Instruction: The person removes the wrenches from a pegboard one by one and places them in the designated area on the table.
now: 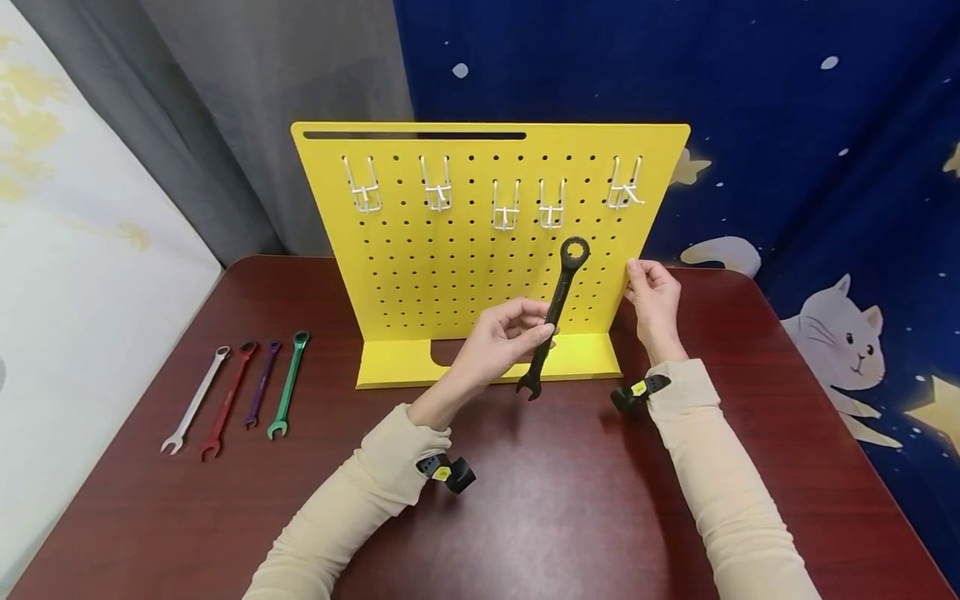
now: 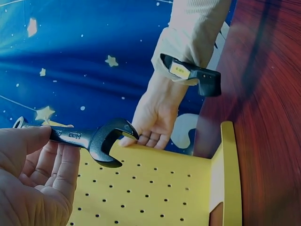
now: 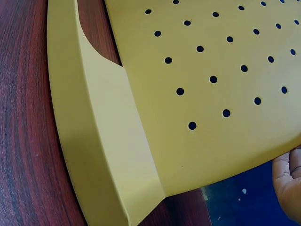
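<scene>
My left hand (image 1: 504,340) pinches a black combination wrench (image 1: 558,296) by its shaft, in front of the yellow pegboard (image 1: 420,275). The wrench is tilted, ring end up and open jaw down; in the left wrist view the open end (image 2: 109,141) points toward the right hand. With thumb and fingers my right hand (image 1: 657,300) grips the pegboard's right edge. In the right wrist view only part of that hand (image 3: 289,181) shows, at the board's edge. White double hooks, such as the rightmost hook (image 1: 622,193), hang along the board's upper part.
On the left of the dark red table (image 1: 585,500) lie a silver wrench (image 1: 197,398), a red wrench (image 1: 229,400), a purple wrench (image 1: 262,385) and a green wrench (image 1: 288,385), side by side. Behind the board hang a grey curtain (image 1: 285,75) and a blue starry curtain (image 1: 750,67).
</scene>
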Action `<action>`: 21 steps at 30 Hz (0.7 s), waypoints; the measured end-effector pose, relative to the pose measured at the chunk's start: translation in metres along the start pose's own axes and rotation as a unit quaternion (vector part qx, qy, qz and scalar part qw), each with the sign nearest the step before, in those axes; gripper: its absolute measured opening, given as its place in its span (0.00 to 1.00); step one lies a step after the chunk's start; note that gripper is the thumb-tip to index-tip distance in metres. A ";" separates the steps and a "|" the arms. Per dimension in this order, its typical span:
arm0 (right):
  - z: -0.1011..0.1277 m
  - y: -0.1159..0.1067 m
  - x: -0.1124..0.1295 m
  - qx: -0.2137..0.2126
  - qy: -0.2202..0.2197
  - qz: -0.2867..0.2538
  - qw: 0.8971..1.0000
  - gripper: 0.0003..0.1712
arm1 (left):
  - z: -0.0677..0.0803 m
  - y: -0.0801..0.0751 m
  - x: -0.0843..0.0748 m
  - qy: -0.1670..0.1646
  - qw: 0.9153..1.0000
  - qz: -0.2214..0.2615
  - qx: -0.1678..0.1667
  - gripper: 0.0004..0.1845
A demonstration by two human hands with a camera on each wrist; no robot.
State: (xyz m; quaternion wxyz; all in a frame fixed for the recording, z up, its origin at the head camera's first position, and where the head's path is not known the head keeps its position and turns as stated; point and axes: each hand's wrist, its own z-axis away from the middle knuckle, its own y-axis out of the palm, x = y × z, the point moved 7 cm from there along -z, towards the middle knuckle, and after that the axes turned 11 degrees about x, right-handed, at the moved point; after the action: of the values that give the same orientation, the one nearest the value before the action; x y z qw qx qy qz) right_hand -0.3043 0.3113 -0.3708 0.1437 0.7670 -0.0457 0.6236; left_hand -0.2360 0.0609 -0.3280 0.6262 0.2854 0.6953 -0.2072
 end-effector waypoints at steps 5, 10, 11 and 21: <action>0.000 -0.001 0.000 -0.003 -0.002 0.006 1.000 0.08 | 0.007 -0.006 0.000 0.020 1.000 0.011 0.011 0.12; 0.000 -0.001 0.000 -0.003 0.003 -0.002 1.000 0.08 | 0.014 -0.014 0.002 0.028 1.000 -0.009 0.005 0.12; 0.000 -0.001 0.001 -0.002 0.002 -0.005 1.000 0.08 | 0.015 -0.017 0.003 0.026 0.999 -0.019 0.000 0.12; -0.001 0.001 -0.001 -0.002 -0.001 0.001 1.000 0.09 | 0.034 -0.035 0.006 0.007 0.997 -0.077 -0.026 0.11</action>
State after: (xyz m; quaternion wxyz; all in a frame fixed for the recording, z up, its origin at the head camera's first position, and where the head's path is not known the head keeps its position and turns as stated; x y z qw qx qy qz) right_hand -0.3056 0.3109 -0.3710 0.1443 0.7671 -0.0480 0.6232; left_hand -0.2341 0.0134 -0.3406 0.6105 0.2163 0.7250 -0.2342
